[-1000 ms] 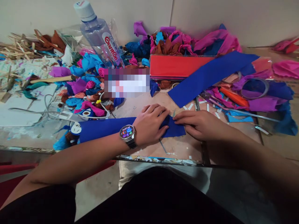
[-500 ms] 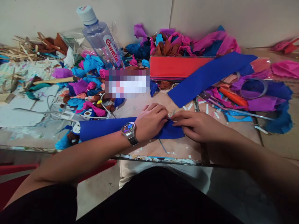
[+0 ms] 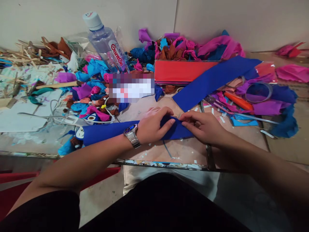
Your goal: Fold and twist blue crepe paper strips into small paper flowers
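Note:
A long dark blue strip point(image 3: 108, 131) lies along the front of the table, passing under my left wrist, which wears a metal watch point(image 3: 131, 131). My left hand point(image 3: 155, 124) holds the strip near its right part, thumb on top and fingers curled at the upper edge. My right hand point(image 3: 201, 125) pinches the strip's upper right edge between thumb and fingertips. A second blue strip point(image 3: 205, 84) lies slanted behind my right hand, partly over a red pack point(image 3: 183, 71).
A clear bottle point(image 3: 106, 46) with a white cap leans at the back left among crumpled coloured scraps point(image 3: 84, 91). On the right are a tape roll point(image 3: 258, 92), an orange tool point(image 3: 238, 101) and paper bits. Wood sticks point(image 3: 24, 56) lie far left.
My left thumb has spread away from its fingers and now lies over the blue strip. My right hand has shifted slightly right along the strip's edge, its fingertips drawn closer together.

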A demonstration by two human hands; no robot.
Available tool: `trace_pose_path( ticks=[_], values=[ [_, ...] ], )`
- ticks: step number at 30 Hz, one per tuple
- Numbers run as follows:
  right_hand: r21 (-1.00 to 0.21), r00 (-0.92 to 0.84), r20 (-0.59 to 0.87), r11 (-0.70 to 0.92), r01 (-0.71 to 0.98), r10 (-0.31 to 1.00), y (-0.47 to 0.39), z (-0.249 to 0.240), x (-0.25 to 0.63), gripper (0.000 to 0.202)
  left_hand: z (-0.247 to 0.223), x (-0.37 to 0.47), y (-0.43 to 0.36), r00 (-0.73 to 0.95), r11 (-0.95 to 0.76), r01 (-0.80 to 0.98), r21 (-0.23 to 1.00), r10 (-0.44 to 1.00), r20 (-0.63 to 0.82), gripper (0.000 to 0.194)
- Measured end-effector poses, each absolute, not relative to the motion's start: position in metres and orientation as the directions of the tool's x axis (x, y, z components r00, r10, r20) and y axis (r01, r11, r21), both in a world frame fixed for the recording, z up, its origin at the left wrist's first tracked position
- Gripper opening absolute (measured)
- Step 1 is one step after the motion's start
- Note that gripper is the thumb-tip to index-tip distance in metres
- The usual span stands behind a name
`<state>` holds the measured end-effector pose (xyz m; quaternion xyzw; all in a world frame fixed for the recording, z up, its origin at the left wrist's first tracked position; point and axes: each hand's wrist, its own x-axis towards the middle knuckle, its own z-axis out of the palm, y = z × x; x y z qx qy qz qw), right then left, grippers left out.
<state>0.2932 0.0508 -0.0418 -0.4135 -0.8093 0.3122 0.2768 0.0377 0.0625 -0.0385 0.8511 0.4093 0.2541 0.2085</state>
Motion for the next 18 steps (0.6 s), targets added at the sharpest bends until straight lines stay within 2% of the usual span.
trace_pose_path(
  ticks=[6,10,14,18],
  values=[
    [-0.668,-0.511,0.262,0.536,0.516,0.819,0.050,-0.031,0.288,0.023,-0.024,0.038,0.067,0.570,-0.570,0.528,0.629,0.787,0.235,0.025],
    [-0.615,-0.496,0.316,0.573,0.542,0.809,0.055,-0.009,0.282,0.045,-0.007,0.036,0.072,0.487,-0.534,0.473,0.701,0.821,0.297,0.024],
    [-0.582,-0.478,0.368,0.599,0.550,0.797,0.062,0.008,0.273,0.028,0.004,0.033,0.078,0.482,-0.526,0.415,0.742,0.819,0.310,0.028],
    [-0.575,-0.471,0.414,0.625,0.528,0.779,0.065,0.013,0.266,0.024,0.010,0.031,0.083,0.472,-0.518,0.427,0.742,0.827,0.306,0.036]
  ],
)
